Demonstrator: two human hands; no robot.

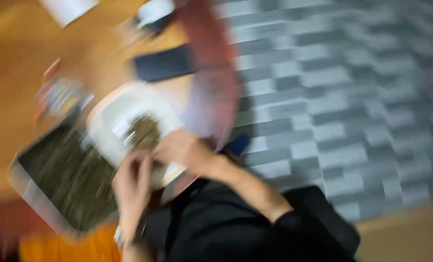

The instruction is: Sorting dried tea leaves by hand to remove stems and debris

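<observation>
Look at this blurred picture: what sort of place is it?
Probably an indoor room, perhaps an office or workroom. A wooden table holds a tray of dark greenish bits and a white bowl, and the floor is grey carpet tile.

plate (110, 116) on table (17, 63), pile of bits (146, 132) on it. tray (66, 177) just left of plate, touching or overlapping its edge. both hands at plate's near rim: left hand (131, 187) beside right hand (187, 153). flat case (164, 63) behind plate. tiled floor (342, 97) right of table.
</observation>
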